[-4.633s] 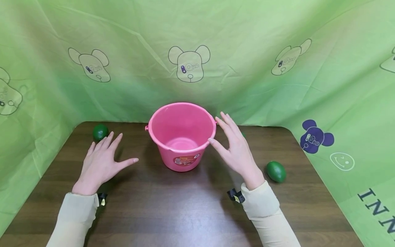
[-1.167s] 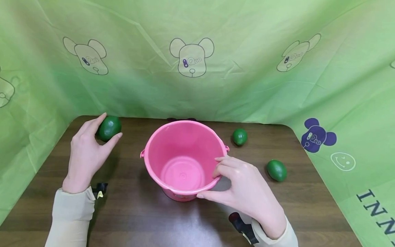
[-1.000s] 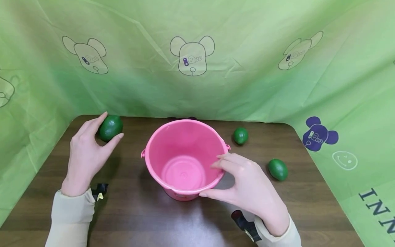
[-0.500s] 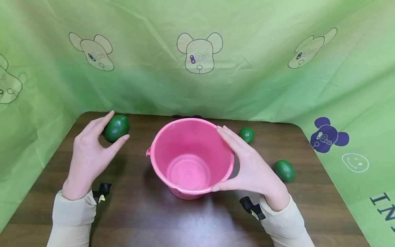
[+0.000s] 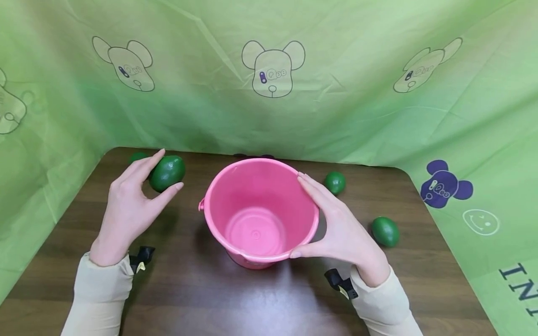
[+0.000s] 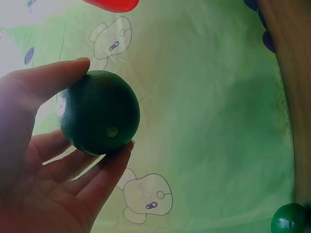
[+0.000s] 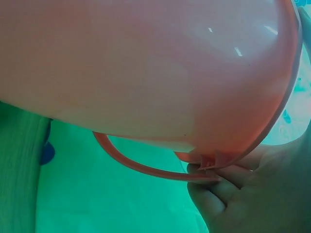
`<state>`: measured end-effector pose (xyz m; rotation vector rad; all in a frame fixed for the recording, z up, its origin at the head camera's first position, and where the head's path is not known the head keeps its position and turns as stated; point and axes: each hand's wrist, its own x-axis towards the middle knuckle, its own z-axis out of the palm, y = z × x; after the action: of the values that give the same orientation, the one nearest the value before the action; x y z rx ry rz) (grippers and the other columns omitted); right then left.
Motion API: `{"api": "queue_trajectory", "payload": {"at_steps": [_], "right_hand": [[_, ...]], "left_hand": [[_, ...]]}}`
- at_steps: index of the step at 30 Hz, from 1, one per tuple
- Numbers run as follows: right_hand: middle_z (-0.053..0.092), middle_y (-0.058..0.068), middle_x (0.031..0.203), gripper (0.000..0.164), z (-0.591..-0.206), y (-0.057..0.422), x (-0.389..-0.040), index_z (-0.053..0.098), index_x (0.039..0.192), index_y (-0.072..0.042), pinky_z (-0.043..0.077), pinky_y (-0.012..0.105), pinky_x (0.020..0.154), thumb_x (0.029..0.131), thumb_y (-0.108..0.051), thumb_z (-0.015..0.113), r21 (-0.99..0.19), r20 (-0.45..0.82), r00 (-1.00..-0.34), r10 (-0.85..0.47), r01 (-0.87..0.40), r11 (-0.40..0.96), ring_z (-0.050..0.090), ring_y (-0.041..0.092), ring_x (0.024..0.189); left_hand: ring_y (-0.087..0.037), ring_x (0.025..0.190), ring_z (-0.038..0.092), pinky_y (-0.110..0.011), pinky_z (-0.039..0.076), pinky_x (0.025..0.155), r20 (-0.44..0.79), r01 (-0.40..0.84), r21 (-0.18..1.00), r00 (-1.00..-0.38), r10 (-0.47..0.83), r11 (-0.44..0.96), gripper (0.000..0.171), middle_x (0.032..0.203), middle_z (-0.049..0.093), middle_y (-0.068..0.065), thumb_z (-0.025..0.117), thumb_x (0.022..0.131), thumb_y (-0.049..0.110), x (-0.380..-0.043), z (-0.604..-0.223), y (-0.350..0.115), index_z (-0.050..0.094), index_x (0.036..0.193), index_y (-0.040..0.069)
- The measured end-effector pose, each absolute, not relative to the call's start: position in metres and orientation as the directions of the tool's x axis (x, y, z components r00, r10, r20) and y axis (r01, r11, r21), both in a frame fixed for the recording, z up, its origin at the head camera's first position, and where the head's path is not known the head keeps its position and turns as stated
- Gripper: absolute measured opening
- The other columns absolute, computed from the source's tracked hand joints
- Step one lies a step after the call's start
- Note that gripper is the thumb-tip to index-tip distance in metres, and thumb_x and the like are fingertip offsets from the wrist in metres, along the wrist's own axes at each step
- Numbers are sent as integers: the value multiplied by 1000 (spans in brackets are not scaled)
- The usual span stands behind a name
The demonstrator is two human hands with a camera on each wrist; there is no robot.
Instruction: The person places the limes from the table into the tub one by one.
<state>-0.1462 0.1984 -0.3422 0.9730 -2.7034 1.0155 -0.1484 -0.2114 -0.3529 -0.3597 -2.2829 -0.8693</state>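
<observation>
My left hand (image 5: 130,200) holds a dark green avocado (image 5: 167,173) between thumb and fingers, above the table's left side. In the left wrist view the avocado (image 6: 99,111) shows a small pale stem scar. A pink plastic bucket (image 5: 216,219) stands upright in the middle, its inside bare to the bottom. My right hand (image 5: 342,231) grips the bucket's right side at the rim, thumb at the front and fingers towards the back. In the right wrist view, fingers (image 7: 209,199) curl by the hinge of the bucket's handle (image 7: 146,167).
Another avocado (image 5: 138,157) lies at the back left, partly behind my left hand. Two more, a back avocado (image 5: 335,182) and a nearer avocado (image 5: 385,232), lie on the right. A green printed curtain (image 5: 201,116) encloses the wooden table (image 5: 235,308) behind and at the sides.
The bucket has come nearer since the earliest frame. My left hand has taken the avocado and carried it slightly right. My right hand's fingers have shifted from inside the rim to outside.
</observation>
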Motion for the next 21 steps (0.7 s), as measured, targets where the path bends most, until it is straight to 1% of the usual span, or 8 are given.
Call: {"api": "queue_trajectory", "payload": {"at_steps": [3, 6, 9, 12, 14, 17, 21], "right_hand": [[22, -7, 166, 135, -343, 198, -146, 28, 163, -19, 33, 48, 115, 54, -57, 98, -563, 295, -793, -533, -595, 573, 25, 16, 150], [22, -8, 167, 135, -343, 198, -145, 28, 163, -19, 33, 47, 115, 55, -58, 98, -569, 291, -794, -534, -592, 570, 25, 16, 150], [22, -7, 167, 134, -343, 198, -144, 28, 163, -19, 34, 48, 115, 55, -59, 97, -570, 289, -795, -533, -590, 572, 25, 16, 150], [23, -7, 166, 133, -343, 198, -143, 28, 163, -20, 34, 49, 115, 55, -61, 96, -561, 291, -797, -529, -590, 580, 26, 15, 149], [24, -7, 166, 133, -342, 198, -142, 29, 162, -20, 34, 50, 114, 55, -62, 95, -557, 295, -801, -521, -587, 587, 26, 15, 149], [25, -7, 166, 131, -340, 198, -140, 30, 162, -21, 36, 52, 112, 56, -63, 94, -547, 297, -804, -514, -585, 599, 27, 14, 149], [25, -7, 166, 130, -338, 198, -138, 30, 162, -22, 38, 53, 110, 57, -66, 92, -524, 294, -809, -509, -582, 622, 27, 14, 149]], "left_hand": [[-27, 111, 65, -23, 49, 87, 667, 463, 490, -745, 25, 738, 74, 129, 66, -6, 93, 76, 18, -147, -352, -211, 62, 143, 15], [-27, 113, 64, -17, 46, 90, 664, 468, 491, -747, 31, 735, 76, 131, 66, -6, 93, 76, 19, -146, -352, -210, 61, 144, 16], [-27, 114, 64, -22, 49, 91, 661, 470, 493, -750, 36, 732, 76, 132, 65, -7, 93, 76, 19, -144, -352, -208, 60, 145, 16], [-26, 106, 65, -20, 48, 87, 656, 466, 504, -754, 28, 727, 77, 130, 66, -7, 93, 76, 18, -142, -352, -206, 60, 145, 16], [-26, 99, 66, -16, 45, 84, 653, 460, 523, -758, 10, 718, 77, 127, 66, -7, 94, 75, 16, -140, -351, -205, 59, 144, 15], [-26, 90, 66, -13, 41, 80, 655, 458, 546, -756, -16, 702, 78, 124, 67, -7, 94, 73, 13, -138, -349, -202, 57, 142, 14], [-23, 91, 64, -14, 41, 79, 672, 472, 547, -740, -26, 691, 78, 121, 67, -5, 94, 73, 12, -134, -346, -199, 57, 141, 14]]}}
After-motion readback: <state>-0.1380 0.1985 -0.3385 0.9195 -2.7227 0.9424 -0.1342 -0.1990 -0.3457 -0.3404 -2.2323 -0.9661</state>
